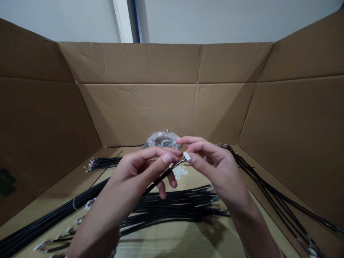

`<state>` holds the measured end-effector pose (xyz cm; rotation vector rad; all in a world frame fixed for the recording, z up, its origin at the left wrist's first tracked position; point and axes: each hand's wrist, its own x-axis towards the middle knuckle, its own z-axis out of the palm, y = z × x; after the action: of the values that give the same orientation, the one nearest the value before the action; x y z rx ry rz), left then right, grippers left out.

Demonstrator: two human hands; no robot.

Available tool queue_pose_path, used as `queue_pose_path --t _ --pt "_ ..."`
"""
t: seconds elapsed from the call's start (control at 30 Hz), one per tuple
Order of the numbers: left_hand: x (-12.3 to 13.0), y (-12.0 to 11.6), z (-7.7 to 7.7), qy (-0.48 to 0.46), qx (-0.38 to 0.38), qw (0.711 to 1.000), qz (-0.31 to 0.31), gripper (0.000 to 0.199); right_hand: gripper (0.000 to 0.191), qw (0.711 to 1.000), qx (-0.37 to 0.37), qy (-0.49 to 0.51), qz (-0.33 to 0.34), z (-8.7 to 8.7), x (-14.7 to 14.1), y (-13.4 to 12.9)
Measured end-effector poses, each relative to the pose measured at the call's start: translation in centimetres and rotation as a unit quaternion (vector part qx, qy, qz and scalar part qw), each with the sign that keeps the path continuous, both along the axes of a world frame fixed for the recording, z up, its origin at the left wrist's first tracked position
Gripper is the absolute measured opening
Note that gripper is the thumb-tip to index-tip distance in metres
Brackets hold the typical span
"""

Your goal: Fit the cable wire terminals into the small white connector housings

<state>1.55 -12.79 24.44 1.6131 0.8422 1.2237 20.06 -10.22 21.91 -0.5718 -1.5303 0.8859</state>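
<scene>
My left hand (150,168) pinches the thin coloured wires at the end of a black cable (158,181), between thumb and index finger. Just to the right, my right hand (208,157) grips a small white connector housing (186,156) at the wire ends. Whether each wire sits inside the housing is too small to tell. Below the hands, a pile of loose white connector housings (180,172) lies on the table. Nearer to me lies a spread of black cables (174,206) with bare coloured wire ends pointing right.
Cardboard walls (150,64) enclose the back and both sides. A clear plastic bag (162,139) rests by the back wall. A tied bundle of black cables (80,199) lies left, a smaller cable group (106,163) behind it. More long cables (271,188) run along the right.
</scene>
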Motion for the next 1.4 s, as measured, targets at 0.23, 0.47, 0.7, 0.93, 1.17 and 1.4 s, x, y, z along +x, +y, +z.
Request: queue_pose_path --t 0.23,0.47,0.7,0.93,1.17,1.4 --pt "-0.4 0.6 -0.3 -0.022 -0.016 1.000 0.011 0.010 0.008 1.000 0.006 -0.002 -0.002 -0.2 0.1 0.1" --pt "0.0 0.2 -0.1 -0.038 -0.005 0.999 0.023 0.008 0.010 1.000 0.003 -0.006 -0.004 -0.3 0.0 0.0" --pt "-0.1 0.8 -0.4 -0.076 -0.010 0.996 0.043 0.006 0.011 0.999 0.033 -0.032 -0.028 -0.1 -0.1 -0.3" --pt "-0.7 2.5 -0.6 -0.188 -0.051 0.979 -0.053 0.026 0.010 0.996 0.070 -0.044 -0.044 -0.2 -0.5 -0.5" --pt "-0.1 3.6 -1.2 -0.240 -0.083 0.958 -0.130 0.028 0.011 0.993 0.098 -0.041 -0.044 -0.3 -0.6 -0.8" --pt "0.2 4.0 -1.3 -0.234 -0.083 0.958 -0.145 0.028 0.009 0.994 0.096 -0.030 -0.047 -0.2 -0.4 -0.7"
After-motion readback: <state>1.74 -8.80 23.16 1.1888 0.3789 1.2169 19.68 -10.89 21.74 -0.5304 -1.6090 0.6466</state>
